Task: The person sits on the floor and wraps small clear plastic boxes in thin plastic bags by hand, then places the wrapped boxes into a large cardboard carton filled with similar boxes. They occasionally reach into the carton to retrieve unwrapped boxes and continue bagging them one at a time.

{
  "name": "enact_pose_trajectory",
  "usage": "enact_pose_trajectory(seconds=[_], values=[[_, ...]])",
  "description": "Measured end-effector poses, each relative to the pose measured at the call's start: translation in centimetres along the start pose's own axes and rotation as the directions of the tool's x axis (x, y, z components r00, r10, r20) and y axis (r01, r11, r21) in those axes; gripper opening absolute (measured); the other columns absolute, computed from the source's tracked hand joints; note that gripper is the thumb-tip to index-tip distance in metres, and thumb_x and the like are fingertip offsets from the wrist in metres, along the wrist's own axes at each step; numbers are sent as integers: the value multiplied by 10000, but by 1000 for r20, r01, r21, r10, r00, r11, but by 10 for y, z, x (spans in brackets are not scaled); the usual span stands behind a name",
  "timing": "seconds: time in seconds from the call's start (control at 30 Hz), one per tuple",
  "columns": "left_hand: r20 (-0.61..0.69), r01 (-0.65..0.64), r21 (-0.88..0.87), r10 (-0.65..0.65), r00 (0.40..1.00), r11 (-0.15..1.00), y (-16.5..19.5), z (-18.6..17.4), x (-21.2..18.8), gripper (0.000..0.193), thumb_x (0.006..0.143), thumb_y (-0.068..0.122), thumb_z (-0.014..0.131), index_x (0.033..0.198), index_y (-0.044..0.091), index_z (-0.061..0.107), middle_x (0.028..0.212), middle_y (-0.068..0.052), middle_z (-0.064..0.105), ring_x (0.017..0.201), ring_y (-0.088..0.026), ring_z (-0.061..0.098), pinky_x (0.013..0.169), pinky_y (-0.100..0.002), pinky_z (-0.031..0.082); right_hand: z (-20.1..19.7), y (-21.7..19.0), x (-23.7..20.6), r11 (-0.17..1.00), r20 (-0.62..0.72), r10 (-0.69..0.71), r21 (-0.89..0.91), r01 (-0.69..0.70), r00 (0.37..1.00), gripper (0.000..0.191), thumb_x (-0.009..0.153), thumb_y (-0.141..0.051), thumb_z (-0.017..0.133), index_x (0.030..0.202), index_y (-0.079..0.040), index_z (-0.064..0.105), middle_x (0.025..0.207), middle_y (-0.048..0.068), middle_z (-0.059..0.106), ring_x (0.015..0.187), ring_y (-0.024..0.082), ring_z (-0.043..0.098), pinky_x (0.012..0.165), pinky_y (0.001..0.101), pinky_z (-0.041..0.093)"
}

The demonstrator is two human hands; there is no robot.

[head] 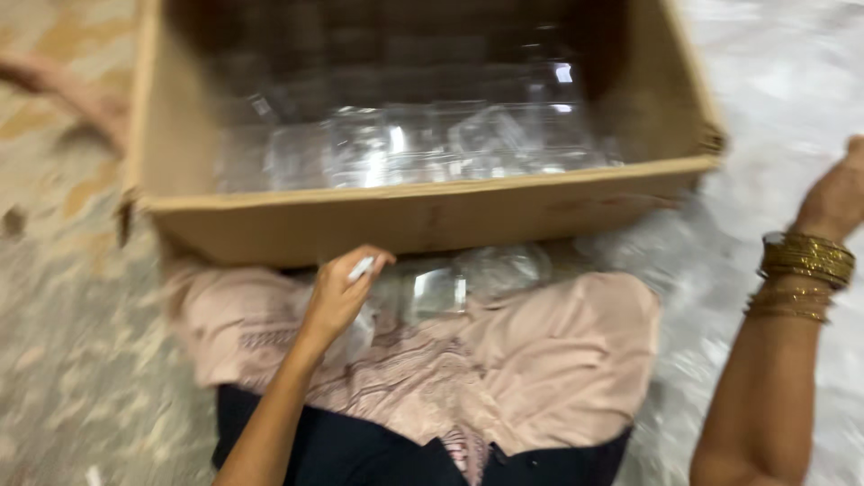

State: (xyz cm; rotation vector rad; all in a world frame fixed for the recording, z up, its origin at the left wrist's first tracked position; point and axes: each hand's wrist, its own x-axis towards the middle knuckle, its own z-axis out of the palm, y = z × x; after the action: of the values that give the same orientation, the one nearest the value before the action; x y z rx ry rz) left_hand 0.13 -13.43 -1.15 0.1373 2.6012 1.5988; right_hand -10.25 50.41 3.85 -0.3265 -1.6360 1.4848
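2 hands (340, 292) (837, 198), box rim (423, 191) between

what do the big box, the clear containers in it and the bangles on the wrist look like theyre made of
Big box: brown corrugated cardboard by the look, matte, with a creased, frayed rim. Clear containers: probably thin transparent plastic, glossy, with bright glints and see-through walls; motion blur hides the detail. Bangles below the right hand: gold-coloured metal by their shine, though the kind cannot be told.

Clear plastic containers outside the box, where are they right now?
In the head view the loose clear plastic containers lie on the pink cloth at centre, against the cardboard box, just right of the left hand.
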Motion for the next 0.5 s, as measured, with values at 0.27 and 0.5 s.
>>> enact_pose_trajectory(seconds=[0.27, 0.5], values=[[-256, -56, -232, -5, 967, 971, -79, -37, 27, 225, 1008, 216, 645, 1042, 8, 724, 866, -85, 740, 786, -119, 633, 710, -294, 520, 280, -87, -138, 566, 961, -156, -104, 818, 230, 168, 1041, -151, 682, 1196, -93, 710, 1176, 125, 677, 1062, 300, 667, 931, 400, 539], [-271, -17, -133, -20, 962, 991, -123, -34, 44, 234, 958, 233, 696, 1048, 28, 766, 969, -147, 780, 888, -266, 768, 770, -362, 570, 528, -34, -149, 548, 987, 150, -136, 826, 64, 684, 1065, -418, 752, 1455, 90, 510, 1344, 368, 558, 1201, 470, 555, 948, 515, 479]])
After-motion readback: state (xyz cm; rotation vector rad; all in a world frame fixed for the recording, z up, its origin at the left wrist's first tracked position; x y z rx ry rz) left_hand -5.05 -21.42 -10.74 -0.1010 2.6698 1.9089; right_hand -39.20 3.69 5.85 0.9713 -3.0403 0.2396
